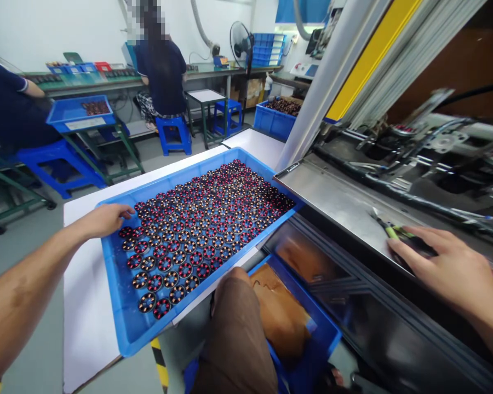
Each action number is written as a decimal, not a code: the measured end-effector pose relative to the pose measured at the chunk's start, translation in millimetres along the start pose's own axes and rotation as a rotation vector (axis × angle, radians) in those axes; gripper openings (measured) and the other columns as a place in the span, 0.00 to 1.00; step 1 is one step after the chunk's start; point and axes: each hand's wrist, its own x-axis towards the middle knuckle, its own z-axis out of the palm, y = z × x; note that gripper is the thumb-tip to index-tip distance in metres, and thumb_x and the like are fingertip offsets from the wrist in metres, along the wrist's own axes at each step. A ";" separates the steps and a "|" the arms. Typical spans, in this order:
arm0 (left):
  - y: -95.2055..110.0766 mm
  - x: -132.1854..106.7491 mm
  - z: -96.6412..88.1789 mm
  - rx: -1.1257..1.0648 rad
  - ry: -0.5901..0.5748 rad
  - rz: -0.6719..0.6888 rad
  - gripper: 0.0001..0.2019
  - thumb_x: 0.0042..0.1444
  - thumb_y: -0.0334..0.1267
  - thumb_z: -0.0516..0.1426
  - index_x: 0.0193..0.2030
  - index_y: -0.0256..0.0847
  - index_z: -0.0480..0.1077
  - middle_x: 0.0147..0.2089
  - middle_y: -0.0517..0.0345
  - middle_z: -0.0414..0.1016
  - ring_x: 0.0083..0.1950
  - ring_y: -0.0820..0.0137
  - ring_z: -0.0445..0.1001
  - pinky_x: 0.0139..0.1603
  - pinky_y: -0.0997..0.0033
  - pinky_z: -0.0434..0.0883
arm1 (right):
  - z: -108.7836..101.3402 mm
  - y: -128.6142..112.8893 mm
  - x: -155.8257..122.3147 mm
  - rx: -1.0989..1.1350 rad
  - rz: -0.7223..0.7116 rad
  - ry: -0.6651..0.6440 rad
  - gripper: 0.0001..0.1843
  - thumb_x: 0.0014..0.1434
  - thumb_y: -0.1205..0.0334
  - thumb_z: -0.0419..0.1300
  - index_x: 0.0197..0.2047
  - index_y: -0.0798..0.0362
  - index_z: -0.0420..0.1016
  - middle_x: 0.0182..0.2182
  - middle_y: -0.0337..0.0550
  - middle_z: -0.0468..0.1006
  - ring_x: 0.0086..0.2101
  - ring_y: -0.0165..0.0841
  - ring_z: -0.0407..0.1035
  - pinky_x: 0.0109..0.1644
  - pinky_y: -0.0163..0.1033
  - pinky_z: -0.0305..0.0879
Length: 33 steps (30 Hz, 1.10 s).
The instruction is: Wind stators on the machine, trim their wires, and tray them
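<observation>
- White table [82, 273], under the blue tray [125, 328].
- Left hand [109, 218], fingers curled over the tray's left end; whether it grips anything, I cannot tell.
- Small rings [196, 258], in rows inside the tray.
- Metal ledge [337, 197].
- Green-handled pliers [394, 231] over the ledge, held in the right hand [447, 262].

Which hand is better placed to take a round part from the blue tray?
Probably the left hand: it's at the tray's edge, beside the round parts; the right hand holds green-handled pliers.
</observation>
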 end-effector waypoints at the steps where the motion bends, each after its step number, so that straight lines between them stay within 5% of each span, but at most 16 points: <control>1: -0.8 1.8 0.3 -0.009 0.004 -0.010 0.14 0.63 0.42 0.56 0.50 0.35 0.71 0.45 0.53 0.78 0.45 0.66 0.77 0.50 0.56 0.74 | 1.5 1.3 0.6 0.012 -0.001 0.017 0.35 0.46 0.40 0.51 0.48 0.56 0.76 0.55 0.56 0.74 0.53 0.51 0.69 0.57 0.50 0.62; 5: 4.3 5.3 5.8 -0.021 0.056 0.004 0.19 0.64 0.40 0.54 0.60 0.37 0.65 0.56 0.47 0.74 0.55 0.61 0.74 0.58 0.49 0.69 | 5.3 5.9 2.1 0.031 -0.019 0.044 0.35 0.45 0.38 0.50 0.47 0.55 0.75 0.54 0.57 0.75 0.51 0.52 0.70 0.56 0.53 0.64; 9: 20.2 5.8 16.8 -0.001 0.071 0.109 0.27 0.63 0.32 0.49 0.70 0.36 0.52 0.69 0.43 0.60 0.69 0.59 0.60 0.68 0.51 0.59 | 6.5 10.4 2.8 0.027 -0.058 0.049 0.33 0.47 0.39 0.51 0.46 0.56 0.75 0.53 0.58 0.75 0.51 0.51 0.70 0.55 0.53 0.65; 13: 28.1 9.6 26.7 0.015 0.072 0.165 0.32 0.63 0.29 0.47 0.73 0.35 0.42 0.72 0.41 0.53 0.72 0.59 0.55 0.69 0.53 0.56 | 9.5 15.7 3.5 0.016 -0.098 0.059 0.32 0.50 0.40 0.50 0.46 0.56 0.76 0.53 0.56 0.75 0.52 0.49 0.70 0.55 0.50 0.65; 18: 29.1 24.9 28.0 0.020 0.115 0.167 0.28 0.64 0.40 0.53 0.69 0.39 0.52 0.68 0.42 0.61 0.67 0.54 0.62 0.65 0.43 0.60 | 13.8 20.7 3.2 0.022 -0.130 0.084 0.29 0.53 0.43 0.52 0.47 0.56 0.76 0.53 0.56 0.76 0.52 0.48 0.70 0.55 0.48 0.65; 33: 80.3 104.3 14.3 0.076 0.166 0.251 0.23 0.62 0.42 0.56 0.63 0.41 0.61 0.64 0.45 0.64 0.61 0.56 0.68 0.59 0.45 0.68 | 7.2 13.9 -3.9 0.045 -0.157 0.111 0.24 0.58 0.49 0.53 0.48 0.59 0.76 0.51 0.57 0.76 0.51 0.48 0.71 0.57 0.49 0.65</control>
